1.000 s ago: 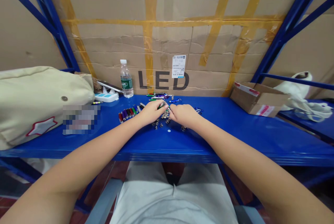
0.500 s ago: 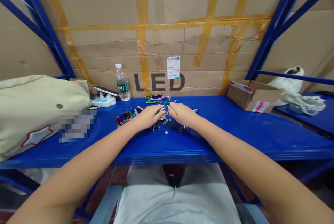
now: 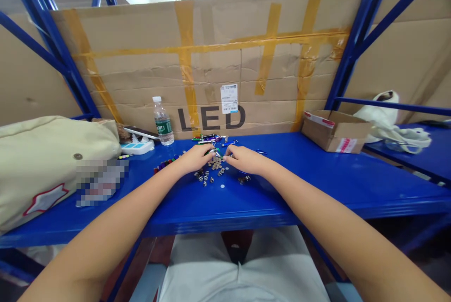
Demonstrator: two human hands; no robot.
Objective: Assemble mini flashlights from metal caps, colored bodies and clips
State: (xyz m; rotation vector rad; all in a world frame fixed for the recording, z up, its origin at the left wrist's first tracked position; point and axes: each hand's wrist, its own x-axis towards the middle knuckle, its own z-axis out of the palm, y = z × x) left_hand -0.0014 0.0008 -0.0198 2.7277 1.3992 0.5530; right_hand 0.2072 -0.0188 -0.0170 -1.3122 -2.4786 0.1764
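Observation:
Over the middle of the blue table my left hand [image 3: 196,158] is closed on a small green and silver metal tube [image 3: 217,151], its fingers bent around it. Facing it, my right hand [image 3: 244,159] has its thumb and fingertips pinched together; whatever they hold is too small to make out. Beneath the hands lies a heap of small round metal discs [image 3: 214,164]. Little shiny metal caps [image 3: 204,177] are scattered nearer me, with another cluster of caps [image 3: 244,179] below my right hand. One pale disc [image 3: 222,186] lies apart.
Coloured tubes with clips [image 3: 208,138] lie behind my hands; a row of tubes [image 3: 164,165] is partly behind my left arm. A water bottle [image 3: 163,123], power strip [image 3: 138,147] and cream bag [image 3: 56,166] stand left. An open cardboard box [image 3: 334,132] sits right.
My hands have drawn slightly apart, and a gap shows between the fingertips where a green ring was. The camera view has tilted up a little.

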